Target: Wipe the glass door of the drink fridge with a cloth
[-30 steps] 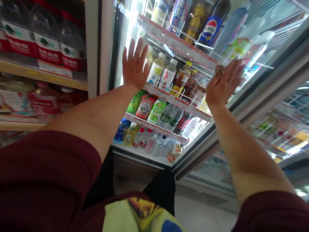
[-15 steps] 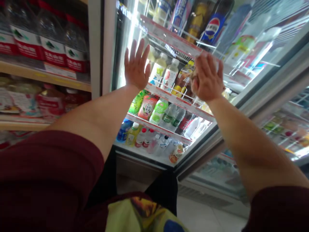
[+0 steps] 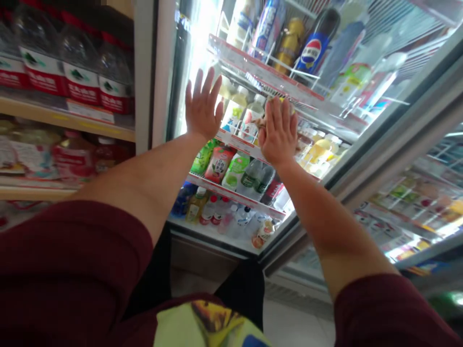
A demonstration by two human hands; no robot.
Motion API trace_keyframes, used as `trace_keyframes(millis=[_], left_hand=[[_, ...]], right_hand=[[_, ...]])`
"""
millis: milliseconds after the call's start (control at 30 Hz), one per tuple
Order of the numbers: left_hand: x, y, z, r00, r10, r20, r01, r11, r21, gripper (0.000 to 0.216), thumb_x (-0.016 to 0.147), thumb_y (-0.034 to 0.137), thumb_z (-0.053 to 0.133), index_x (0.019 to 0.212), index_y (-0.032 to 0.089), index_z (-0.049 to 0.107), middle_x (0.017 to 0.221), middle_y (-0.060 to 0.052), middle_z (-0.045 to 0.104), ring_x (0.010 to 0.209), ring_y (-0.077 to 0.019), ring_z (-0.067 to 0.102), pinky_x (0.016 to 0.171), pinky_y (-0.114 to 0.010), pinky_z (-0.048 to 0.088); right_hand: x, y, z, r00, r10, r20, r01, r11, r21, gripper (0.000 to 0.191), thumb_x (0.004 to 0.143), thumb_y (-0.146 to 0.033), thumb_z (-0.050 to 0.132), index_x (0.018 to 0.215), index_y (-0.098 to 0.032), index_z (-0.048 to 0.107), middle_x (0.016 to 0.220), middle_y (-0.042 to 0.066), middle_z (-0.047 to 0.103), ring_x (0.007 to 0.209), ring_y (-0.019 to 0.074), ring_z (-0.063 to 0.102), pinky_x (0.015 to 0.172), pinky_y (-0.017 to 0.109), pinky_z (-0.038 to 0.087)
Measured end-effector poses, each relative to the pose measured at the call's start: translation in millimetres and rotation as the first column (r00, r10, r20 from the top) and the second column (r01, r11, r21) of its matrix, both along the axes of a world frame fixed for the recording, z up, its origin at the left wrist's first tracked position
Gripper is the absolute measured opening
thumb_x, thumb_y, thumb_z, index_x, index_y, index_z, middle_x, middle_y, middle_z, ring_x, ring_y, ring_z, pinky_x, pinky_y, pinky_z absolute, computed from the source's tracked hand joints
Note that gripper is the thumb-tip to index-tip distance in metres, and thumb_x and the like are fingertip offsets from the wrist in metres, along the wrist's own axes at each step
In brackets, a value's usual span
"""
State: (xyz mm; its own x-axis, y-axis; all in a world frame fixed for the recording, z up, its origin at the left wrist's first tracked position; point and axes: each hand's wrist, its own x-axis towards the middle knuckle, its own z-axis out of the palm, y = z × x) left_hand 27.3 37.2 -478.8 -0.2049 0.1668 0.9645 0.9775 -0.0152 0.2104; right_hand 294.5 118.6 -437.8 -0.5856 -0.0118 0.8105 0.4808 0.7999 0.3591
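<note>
Palm forward and fingers spread, my left hand [image 3: 203, 108] is raised at the left part of a lit drinks cooler's glass door [image 3: 231, 67]. My right hand [image 3: 279, 132] lies flat against the glass, right of the left one, its fingers close together. Brownish edges of what looks like a cloth [image 3: 259, 123] stick out from under it; most of that is hidden by the palm. Behind the hands stand bottles on wire shelves, among them a white-labelled bottle [image 3: 236, 108] and a dark Pepsi bottle [image 3: 314, 50].
To the left, wooden shelves [image 3: 65, 115] hold large red-capped water bottles [image 3: 81, 72]. A metal door frame [image 3: 336, 178] slants along the right, with another lit cooler [image 3: 415, 193] beyond it. Below are the cooler's bottom ledge [image 3: 210, 241] and a pale tiled floor [image 3: 289, 313].
My right hand has slid left and slightly down across the glass, the brownish cloth moving with it. The left hand stays in nearly the same place.
</note>
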Motion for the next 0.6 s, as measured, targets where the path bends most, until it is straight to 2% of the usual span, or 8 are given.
trace_keyframes(millis=[100,167,233,300,400,500,533,600], left_hand=[[-7.6,3.7,-3.0,0.999,-0.044,-0.02,0.045,0.999,0.027,0.078,0.103,0.072,0.022,0.17,0.032,0.022,0.174,0.03,-0.006,0.165,-0.0117,-0.016,0.129,-0.027,-0.033],[1.4,1.7,-2.6,0.999,-0.032,0.03,0.031,0.999,0.043,0.079,0.102,0.074,0.017,0.17,0.033,0.023,0.176,0.027,0.0,0.166,-0.0126,-0.015,0.13,-0.029,-0.031],[26.6,-2.3,-0.1,0.998,0.022,0.067,-0.026,0.997,0.07,0.085,0.102,0.074,0.008,0.171,0.027,0.023,0.181,0.016,0.004,0.168,-0.0148,-0.012,0.136,-0.036,-0.02],[66.1,-5.2,3.2,0.999,0.037,0.016,-0.038,0.996,0.085,0.089,0.102,0.072,0.0,0.173,0.021,0.02,0.183,0.002,0.005,0.169,-0.0167,-0.007,0.139,-0.043,0.001],[133.1,-0.4,7.3,0.962,-0.121,-0.246,0.115,0.993,-0.04,0.076,0.107,0.057,0.0,0.175,0.023,0.011,0.182,-0.004,0.013,0.168,-0.0165,0.008,0.137,-0.043,0.021],[177.4,14.4,9.8,0.921,-0.165,-0.353,0.121,0.982,-0.143,0.067,0.11,0.042,0.016,0.174,0.024,0.021,0.179,-0.003,0.027,0.168,-0.0171,0.013,0.136,-0.042,0.024],[183.8,19.5,10.1,0.93,-0.138,-0.341,0.095,0.986,-0.139,0.065,0.11,0.038,0.021,0.172,0.023,0.028,0.178,-0.003,0.028,0.168,-0.0174,0.011,0.137,-0.041,0.023],[185.7,27.7,9.1,0.951,-0.071,-0.302,0.034,0.992,-0.124,0.062,0.11,0.035,0.026,0.169,0.021,0.036,0.179,-0.003,0.027,0.168,-0.0178,0.008,0.138,-0.041,0.022]], right_hand=[[-1.7,0.7,-13.3,0.997,0.074,0.025,-0.074,0.997,-0.021,0.074,0.105,-0.036,0.036,0.175,-0.027,0.015,0.177,0.005,0.03,0.168,0.0318,0.011,0.136,0.067,0.011],[-3.6,1.1,-16.3,0.995,0.098,-0.004,-0.099,0.995,-0.029,0.075,0.105,-0.036,0.037,0.175,-0.027,0.013,0.177,0.004,0.03,0.168,0.031,0.01,0.136,0.066,0.011],[-6.6,0.3,-18.7,0.994,0.104,-0.037,-0.105,0.993,-0.043,0.074,0.105,-0.035,0.036,0.175,-0.026,0.016,0.178,0.004,0.029,0.169,0.0299,0.01,0.136,0.066,0.012],[-10.4,-1.3,-21.4,0.995,0.084,-0.056,-0.089,0.993,-0.078,0.071,0.105,-0.036,0.034,0.174,-0.024,0.021,0.178,0.004,0.028,0.169,0.0289,0.01,0.137,0.064,0.012],[-14.4,-1.2,-22.6,0.997,0.055,-0.044,-0.062,0.985,-0.159,0.067,0.108,-0.044,0.018,0.17,-0.026,0.032,0.176,-0.005,0.032,0.169,0.0263,0.009,0.139,0.057,0.008],[-7.7,7.0,-15.8,0.993,0.118,0.003,-0.115,0.971,-0.211,0.068,0.106,-0.054,0.007,0.161,-0.041,0.045,0.165,-0.019,0.048,0.167,0.0216,0.012,0.14,0.047,0.007],[-0.9,11.8,-11.6,0.986,0.162,0.025,-0.154,0.966,-0.207,0.066,0.106,-0.055,0.011,0.158,-0.041,0.049,0.163,-0.018,0.052,0.167,0.0208,0.015,0.139,0.046,0.01],[21.0,24.1,-1.2,0.971,0.235,0.04,-0.226,0.96,-0.163,0.063,0.104,-0.051,0.025,0.155,-0.032,0.056,0.162,-0.006,0.056,0.165,0.022,0.025,0.137,0.049,0.021]])
